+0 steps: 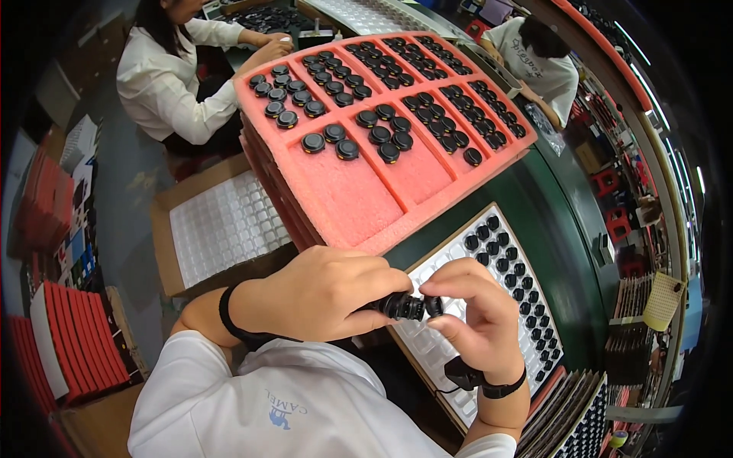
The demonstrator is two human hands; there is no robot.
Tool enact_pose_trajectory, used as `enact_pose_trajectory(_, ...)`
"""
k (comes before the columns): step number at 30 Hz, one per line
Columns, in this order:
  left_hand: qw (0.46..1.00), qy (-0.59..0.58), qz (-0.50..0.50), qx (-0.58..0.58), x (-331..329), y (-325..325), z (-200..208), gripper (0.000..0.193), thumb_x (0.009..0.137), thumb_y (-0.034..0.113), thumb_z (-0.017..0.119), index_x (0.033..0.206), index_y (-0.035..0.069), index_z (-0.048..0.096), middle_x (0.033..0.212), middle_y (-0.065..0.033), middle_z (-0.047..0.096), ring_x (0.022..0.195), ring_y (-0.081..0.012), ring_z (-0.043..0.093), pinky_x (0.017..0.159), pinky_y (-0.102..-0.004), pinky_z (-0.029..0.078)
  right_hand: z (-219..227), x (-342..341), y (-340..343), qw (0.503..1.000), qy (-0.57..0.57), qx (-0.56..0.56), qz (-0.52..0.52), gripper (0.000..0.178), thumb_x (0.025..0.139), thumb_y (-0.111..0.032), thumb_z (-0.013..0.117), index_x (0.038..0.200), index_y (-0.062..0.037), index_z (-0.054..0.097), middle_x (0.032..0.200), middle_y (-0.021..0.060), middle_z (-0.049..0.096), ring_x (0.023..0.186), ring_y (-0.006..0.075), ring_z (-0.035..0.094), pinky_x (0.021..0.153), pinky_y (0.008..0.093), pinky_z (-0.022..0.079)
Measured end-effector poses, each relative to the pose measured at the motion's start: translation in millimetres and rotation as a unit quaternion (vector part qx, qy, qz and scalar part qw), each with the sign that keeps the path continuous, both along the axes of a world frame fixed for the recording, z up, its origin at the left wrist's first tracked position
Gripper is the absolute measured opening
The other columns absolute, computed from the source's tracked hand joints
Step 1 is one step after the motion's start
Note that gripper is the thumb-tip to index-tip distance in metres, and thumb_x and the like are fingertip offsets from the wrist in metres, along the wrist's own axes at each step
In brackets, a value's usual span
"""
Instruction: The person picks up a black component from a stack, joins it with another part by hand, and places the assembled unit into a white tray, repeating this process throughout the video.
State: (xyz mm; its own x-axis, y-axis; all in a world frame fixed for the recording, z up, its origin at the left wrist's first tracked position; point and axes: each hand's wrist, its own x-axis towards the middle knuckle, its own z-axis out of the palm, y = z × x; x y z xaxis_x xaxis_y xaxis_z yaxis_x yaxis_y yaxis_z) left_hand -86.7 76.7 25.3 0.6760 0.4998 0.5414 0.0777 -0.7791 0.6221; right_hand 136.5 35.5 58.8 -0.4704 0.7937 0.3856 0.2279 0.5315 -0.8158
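My left hand is closed round a short row of black ribbed round parts, its fingers and thumb covering the far end. Between thumb and forefinger, my right hand pinches a small black round part right at the end of that row; whether the two touch is hard to tell. Below and beyond my hands lies a white moulded tray, with small black round parts in its right-hand pockets. Farther off, a pink foam tray holds black disc-shaped parts in its compartments.
The foam tray tops a stack on the green bench. An open cardboard box with clear trays stands at left. Stacked trays rise by my right forearm. One person works at far left, another at far right.
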Motion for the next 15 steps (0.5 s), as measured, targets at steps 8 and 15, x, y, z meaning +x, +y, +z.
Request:
enact_pose_trajectory(8, 0.996, 0.029, 0.059, 0.060, -5.7, 30.5, 14.5, 0.034, 0.068, 0.011, 0.072, 0.100, 0.007, 0.060, 0.076, -0.0078, 0.058, 0.067, -0.0274, 0.059, 0.057, -0.0357, 0.046, -9.1, 3.0, 9.1, 0.963, 0.217, -0.152, -0.053, 0.029, 0.079, -0.002, 0.068, 0.106, 0.0043, 0.058, 0.099, 0.0113, 0.056, 0.093, 0.0174, 0.054, 0.083, 0.0299, 0.043)
enact_pose_trajectory(15, 0.995, 0.039, 0.060, 0.075, -5.0, 48.4, 6.9, 0.033, 0.068, 0.009, 0.069, 0.100, 0.007, 0.060, 0.078, -0.0080, 0.058, 0.072, -0.0274, 0.058, 0.061, -0.0361, 0.046, -17.5, 3.8, 6.6, 0.983, 0.111, -0.095, -0.114, 0.028, 0.078, -0.002, 0.069, 0.104, 0.0019, 0.059, 0.097, 0.0083, 0.055, 0.086, 0.0149, 0.052, 0.079, 0.0266, 0.042)
